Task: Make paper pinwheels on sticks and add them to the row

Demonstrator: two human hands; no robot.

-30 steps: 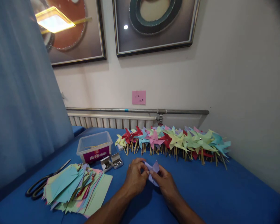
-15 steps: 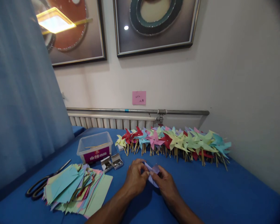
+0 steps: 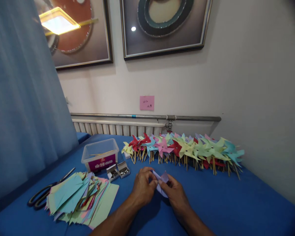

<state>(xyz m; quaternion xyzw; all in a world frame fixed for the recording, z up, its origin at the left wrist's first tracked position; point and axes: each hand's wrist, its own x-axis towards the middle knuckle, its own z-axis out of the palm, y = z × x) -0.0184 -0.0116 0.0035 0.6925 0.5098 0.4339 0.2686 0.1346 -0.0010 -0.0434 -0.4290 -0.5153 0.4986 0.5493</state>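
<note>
A lilac sheet of paper [image 3: 164, 177], partly folded with its corners curling up, is held between both hands above the blue table cover. My left hand [image 3: 144, 184] pinches it from the left, thumb and fingertips meeting near the paper's middle. From the right, my right hand [image 3: 174, 191] grips its other side, the thumb pressing close to the left thumb. Both hands are closed, and their fingers hide part of the folds. Just beyond my left hand stand two small open boxes of metal pins [image 3: 123, 169].
Many finished paper pinwheels [image 3: 186, 149] on sticks lie in a row along the back right. At left are a pile of cut coloured paper [image 3: 81, 196], black-handled scissors [image 3: 43, 193] and a clear plastic tub [image 3: 100, 147] holding a few sticks. A blue curtain [image 3: 24, 91] hangs at far left.
Almost nothing differs. Both hands keep the same hold on the lilac paper, whose upper right corner stands slightly higher.
</note>
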